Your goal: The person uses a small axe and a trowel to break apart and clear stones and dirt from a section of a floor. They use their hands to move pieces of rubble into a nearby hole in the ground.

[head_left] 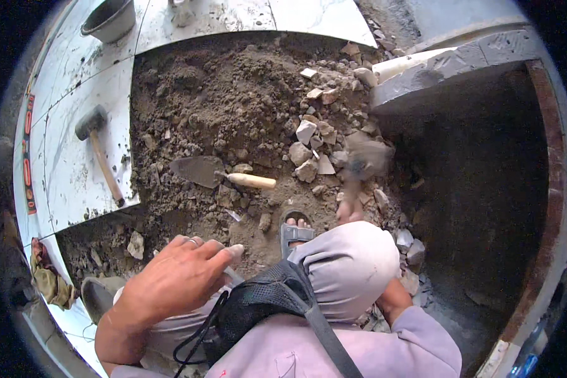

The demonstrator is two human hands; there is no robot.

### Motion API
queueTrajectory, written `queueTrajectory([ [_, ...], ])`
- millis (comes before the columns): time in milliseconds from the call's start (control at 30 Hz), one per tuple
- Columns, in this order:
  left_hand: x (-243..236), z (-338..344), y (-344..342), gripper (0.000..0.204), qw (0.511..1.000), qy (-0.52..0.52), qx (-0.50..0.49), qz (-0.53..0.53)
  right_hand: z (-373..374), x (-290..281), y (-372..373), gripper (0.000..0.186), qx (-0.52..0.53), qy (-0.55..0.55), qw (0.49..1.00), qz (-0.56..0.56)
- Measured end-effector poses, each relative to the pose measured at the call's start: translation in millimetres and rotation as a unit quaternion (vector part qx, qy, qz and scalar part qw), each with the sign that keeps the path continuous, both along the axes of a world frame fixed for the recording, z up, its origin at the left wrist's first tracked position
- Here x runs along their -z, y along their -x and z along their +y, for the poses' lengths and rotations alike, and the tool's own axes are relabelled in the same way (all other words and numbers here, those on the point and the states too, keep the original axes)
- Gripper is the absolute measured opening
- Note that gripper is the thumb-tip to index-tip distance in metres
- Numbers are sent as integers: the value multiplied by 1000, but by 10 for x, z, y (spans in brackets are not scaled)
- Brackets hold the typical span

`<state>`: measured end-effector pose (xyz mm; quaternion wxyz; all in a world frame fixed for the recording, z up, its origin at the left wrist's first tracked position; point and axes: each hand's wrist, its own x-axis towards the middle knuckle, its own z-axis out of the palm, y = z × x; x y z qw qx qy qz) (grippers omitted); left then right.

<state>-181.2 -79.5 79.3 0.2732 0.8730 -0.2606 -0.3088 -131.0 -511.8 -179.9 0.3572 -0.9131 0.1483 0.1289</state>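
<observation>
Your right hand [349, 209] is gripping a blurred tool [366, 156] by the rubble [305, 132] beside the dark pit [472, 176]; your left hand [183, 271] is curving above your thigh [192, 324], whether gripping anything I cannot tell, and a trowel [198, 171] is lying on the soil [201, 101]

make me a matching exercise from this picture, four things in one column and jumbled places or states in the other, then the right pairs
Column one
1. Dark-headed mallet with a wooden handle
2. Pointed metal trowel with a pale wooden handle
3. Bare left hand
4. Bare right hand

Column two
A. Wearing a ring
B. Lying on loose brown soil
C. Gripping a motion-blurred tool
D. Lying on white tiles

Right pairs
1-D, 2-B, 3-A, 4-C
</observation>
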Motion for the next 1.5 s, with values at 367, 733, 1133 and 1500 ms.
queueTrajectory([
  [367,34,-72,-61,41,1000,4,15,22,426,-515,-979,25,-68,-93,968,-224],
  [733,56,-56,12,47,999,-15,24,24,234,-237,-996,42,-134,0,991,11],
  [1133,67,-43,-59,50,1000,-3,5,23,-77,-1001,-2125,39,-127,89,960,-234],
  [1500,33,-160,-185,52,996,-35,-17,78,229,-705,-3392,48,50,103,983,-142],
])
